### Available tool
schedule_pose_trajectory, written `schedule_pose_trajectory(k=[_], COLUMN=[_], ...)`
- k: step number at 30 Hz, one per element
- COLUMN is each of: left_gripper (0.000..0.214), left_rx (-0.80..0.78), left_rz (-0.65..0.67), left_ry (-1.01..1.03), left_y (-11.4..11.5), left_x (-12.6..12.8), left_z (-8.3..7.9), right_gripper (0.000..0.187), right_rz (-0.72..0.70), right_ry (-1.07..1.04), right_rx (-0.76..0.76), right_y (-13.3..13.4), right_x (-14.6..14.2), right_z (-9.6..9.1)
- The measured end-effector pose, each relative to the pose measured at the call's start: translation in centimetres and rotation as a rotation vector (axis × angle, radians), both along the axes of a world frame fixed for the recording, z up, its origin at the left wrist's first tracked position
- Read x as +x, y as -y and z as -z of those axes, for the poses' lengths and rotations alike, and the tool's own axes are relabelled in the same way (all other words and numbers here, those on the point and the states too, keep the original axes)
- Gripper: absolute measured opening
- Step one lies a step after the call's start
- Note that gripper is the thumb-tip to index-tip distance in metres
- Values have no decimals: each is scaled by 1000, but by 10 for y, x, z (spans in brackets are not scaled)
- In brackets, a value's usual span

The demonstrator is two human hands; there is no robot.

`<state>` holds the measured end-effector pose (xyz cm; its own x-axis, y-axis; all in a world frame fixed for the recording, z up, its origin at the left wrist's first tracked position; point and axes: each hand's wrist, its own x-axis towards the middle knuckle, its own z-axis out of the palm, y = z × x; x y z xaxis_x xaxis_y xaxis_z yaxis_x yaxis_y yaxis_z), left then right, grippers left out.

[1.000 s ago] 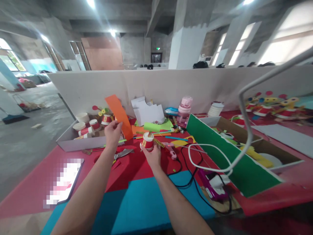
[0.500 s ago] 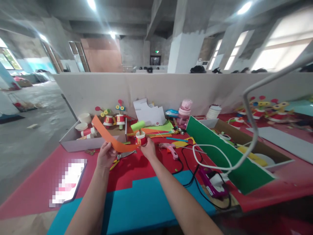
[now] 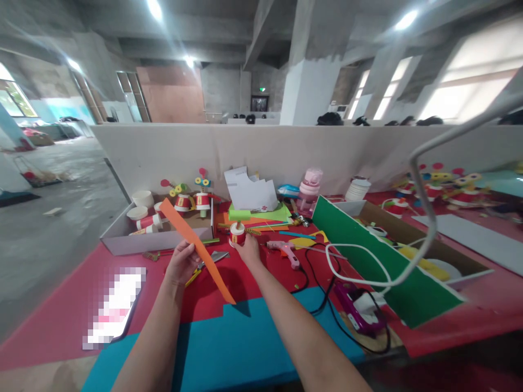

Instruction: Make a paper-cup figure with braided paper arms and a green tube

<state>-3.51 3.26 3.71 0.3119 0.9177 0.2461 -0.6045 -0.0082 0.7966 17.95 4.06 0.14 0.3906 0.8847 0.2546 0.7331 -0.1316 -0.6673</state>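
Observation:
My left hand (image 3: 182, 265) pinches a long orange paper strip (image 3: 196, 245) near its middle; the strip slants from upper left down to a point over the blue sheet (image 3: 229, 348). My right hand (image 3: 248, 249) is closed round a small red-and-white paper cup (image 3: 237, 233) with a coiled stem on top, held just above the red table covering (image 3: 212, 283). Scissors (image 3: 210, 259) lie on the red surface between my two hands, below the strip.
A pink glue gun (image 3: 286, 250) with a black cord lies right of my right hand. A white box (image 3: 134, 237) of cups and finished cup figures stands at the left. A phone (image 3: 114, 307), a green board (image 3: 379, 267), a pink bottle (image 3: 309, 190) and a white cable (image 3: 425, 218) are around.
The orange strip came down from upright, bent across toward the cup, then straightened into a downward slant. My right hand carried the cup farther from me and lower. The view tilted slightly.

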Motion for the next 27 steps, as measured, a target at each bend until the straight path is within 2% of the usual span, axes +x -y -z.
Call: schedule_pose_trajectory(k=[4, 6, 8, 10, 12, 15, 18, 22, 25, 27], left_gripper=[24, 24, 23, 22, 22, 22, 23, 23, 24, 25], left_rx=[-13, -31, -48, -60, -68, -75, -72, -56, -37, 22], left_rz=[-14, -21, -28, -33, -38, -47, -52, -53, -74, -133], left_ry=[13, 12, 7, 1, -13, -32, -46, -76, -136, -209], left_y=[0, 0, 1, 1, 2, 2, 1, -2, -2, 3], left_x=[0, 1, 3, 4, 5, 5, 4, 6, 7, 6], left_z=[-1, -2, -3, -4, -4, -5, -4, 1, -4, -18], right_gripper=[38, 24, 17, 21, 30, 49, 58, 55, 59, 63], right_rz=[-107, -155, -117, -86, -103, -264, -395, -401, -354, -310], right_ry=[133, 190, 208, 228, 256, 337, 389, 344, 300, 280], right_rx=[-97, -62, 65, 255, 373, 330, 207, 81, 87, 173], right_y=[34, 54, 65, 63, 48, 18, -3, -10, -5, 5], right_x=[2, 7, 14, 25, 36, 48, 49, 39, 37, 41], right_z=[-16, -30, -47, -66, -83, -97, -97, -84, -78, -80])
